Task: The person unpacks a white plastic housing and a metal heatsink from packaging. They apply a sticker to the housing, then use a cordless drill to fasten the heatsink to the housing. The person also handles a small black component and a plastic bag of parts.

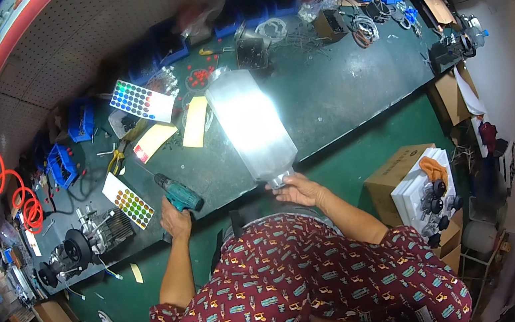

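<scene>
Silvery metal canister [249, 118] stretches over the green bench [341, 94], its long axis running away from the person, far end leaning left; the right hand [302, 189], nearer, grips its near end, while the left hand [176, 222] clasps a drill [179, 192].

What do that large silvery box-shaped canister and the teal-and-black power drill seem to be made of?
The large silvery box-shaped canister: probably satin-finished sheet metal, judging by its grey sheen and bright glare, though cloudy plastic remains possible.
The teal-and-black power drill: likely moulded plastic outside, fairly matte, since its coloured casing shows little glare.
</scene>
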Motion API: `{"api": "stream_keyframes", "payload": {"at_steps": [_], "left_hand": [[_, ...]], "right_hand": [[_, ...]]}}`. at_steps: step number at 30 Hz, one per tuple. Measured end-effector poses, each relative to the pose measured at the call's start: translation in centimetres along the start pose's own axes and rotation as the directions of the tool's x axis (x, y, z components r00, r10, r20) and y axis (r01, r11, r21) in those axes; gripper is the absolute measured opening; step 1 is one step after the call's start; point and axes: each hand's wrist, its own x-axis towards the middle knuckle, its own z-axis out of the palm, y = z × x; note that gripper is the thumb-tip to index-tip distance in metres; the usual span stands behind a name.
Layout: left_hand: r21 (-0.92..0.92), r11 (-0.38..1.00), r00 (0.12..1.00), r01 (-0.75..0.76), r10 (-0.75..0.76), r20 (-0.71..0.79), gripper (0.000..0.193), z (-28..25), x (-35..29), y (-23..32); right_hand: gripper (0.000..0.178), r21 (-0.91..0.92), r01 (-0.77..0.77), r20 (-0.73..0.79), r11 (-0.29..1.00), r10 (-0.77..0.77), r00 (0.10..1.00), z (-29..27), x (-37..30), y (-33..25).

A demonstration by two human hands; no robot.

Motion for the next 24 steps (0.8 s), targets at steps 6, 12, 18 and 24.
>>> {"api": "stream_keyframes", "payload": {"at_steps": [6,12,18,24], "left_hand": [[-0.129,0.986,0.995,-0.102,0.103,-0.004,0.058,-9.5,-7.5,3.2],[-0.303,0.916,0.948,-0.263,0.304,0.096,0.039,-14.1,-11.7,5.8],[-0.269,0.944,0.975,-0.19,0.213,0.058,0.03,-11.2,-12.8,8.2],[-0.302,0.94,0.973,-0.156,0.199,0.117,0.033,-10.8,-14.0,9.3]], "right_hand": [[0.046,-0.023,-0.022,-0.079,1.0,0.02,0.997,-0.3,-0.3,-0.2],[0.047,-0.083,-0.025,-0.09,0.996,0.017,0.996,-0.8,0.5,0.1],[0.046,0.002,-0.057,-0.051,0.998,0.057,0.997,-0.3,0.9,-0.5],[0.039,-0.028,-0.077,-0.024,0.997,0.076,0.997,-0.6,1.2,-0.9]]}}
